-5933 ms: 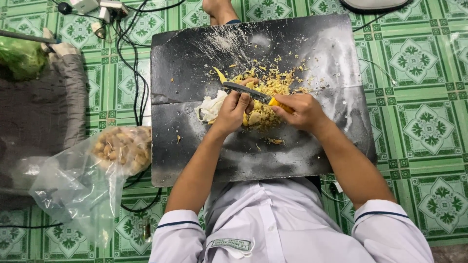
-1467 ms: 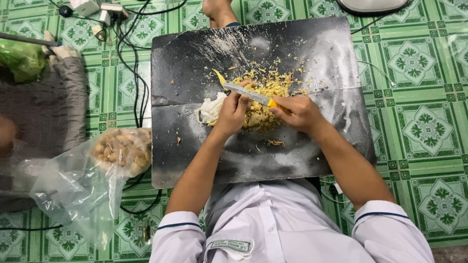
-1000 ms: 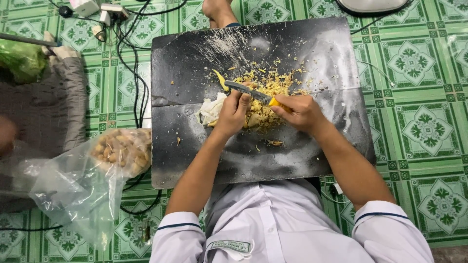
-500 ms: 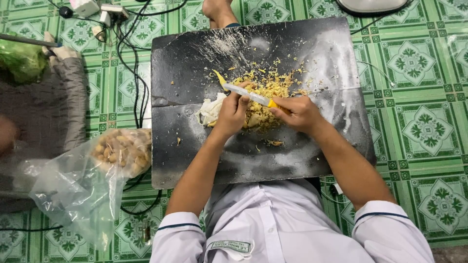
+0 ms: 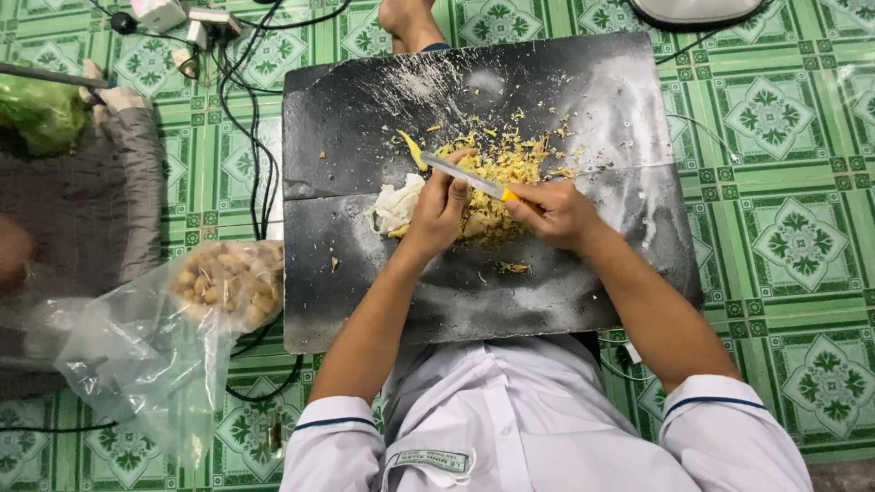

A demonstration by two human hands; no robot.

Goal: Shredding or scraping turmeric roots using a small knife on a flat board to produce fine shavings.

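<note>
- Head view: the right hand (image 5: 556, 211) has its grip pressed tight around the yellow handle of a knife (image 5: 467, 178), whose blade slants up and to the left across a heap of chopped yellow shreds (image 5: 501, 173).
- The left hand (image 5: 439, 208) lies over the near edge of the heap, fingers curled down; its grip seems to pinch a piece under the blade, though what it pins is hidden by the fingers.
- The heap sits near the middle of a dark board (image 5: 383, 273) laid on the green tiled floor (image 5: 784, 228); a pale whitish lump (image 5: 397, 202) touches the heap's left side, beside the left hand.
- To chop well here, I judge the left fingertips should stay tucked back from the edge, the blade rocking in short strokes, and stray shreds be swept back into the heap.
- Left of the board, apart from it, a clear plastic bag (image 5: 137, 355) holds brownish roots (image 5: 228, 287); black cables (image 5: 246, 137) run between bag and board.
</note>
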